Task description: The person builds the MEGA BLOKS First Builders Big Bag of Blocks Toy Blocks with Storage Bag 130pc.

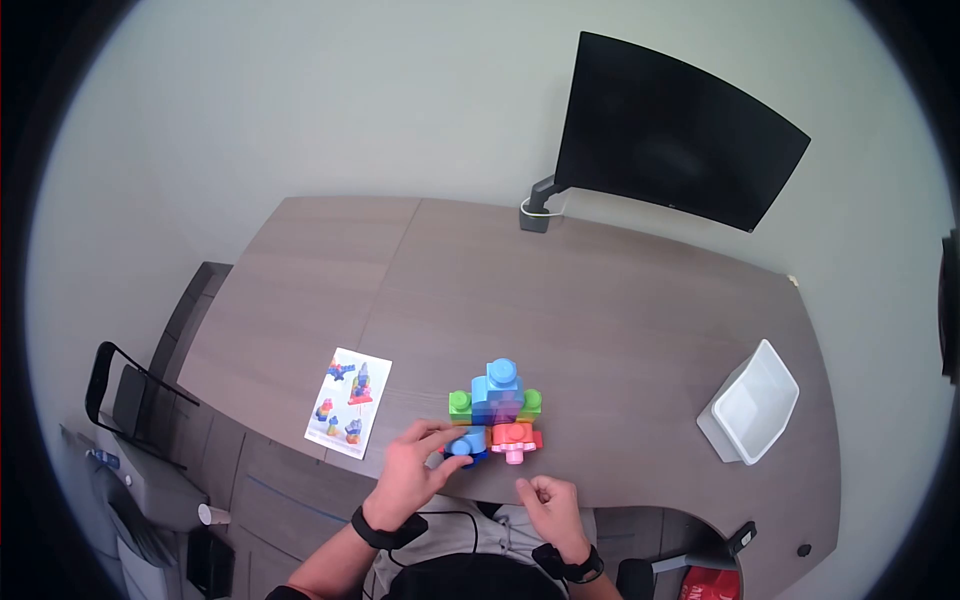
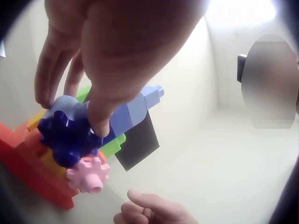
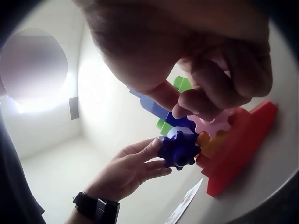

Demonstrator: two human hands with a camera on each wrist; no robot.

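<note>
A toy of coloured blocks stands near the table's front edge, its tall light blue block [image 1: 502, 376] between green blocks [image 1: 460, 403]. My left hand [image 1: 408, 472] pinches the blue gear block at the toy's left front, thumb and fingers on either side; its dark blue gear [image 2: 67, 139] shows in the left wrist view. Beside it is a pink gear [image 2: 88, 175], above a red base [image 3: 243, 149]. My right hand [image 1: 556, 516] is just right of the toy, fingers curled, with nothing visible in them. The gear block's back is hidden.
A picture sheet [image 1: 348, 404] lies left of the toy. At the table's right stands a white bin [image 1: 756, 408]. A monitor [image 1: 680, 130] on an arm rises behind the back edge. A chair [image 1: 150, 480] stands on the left.
</note>
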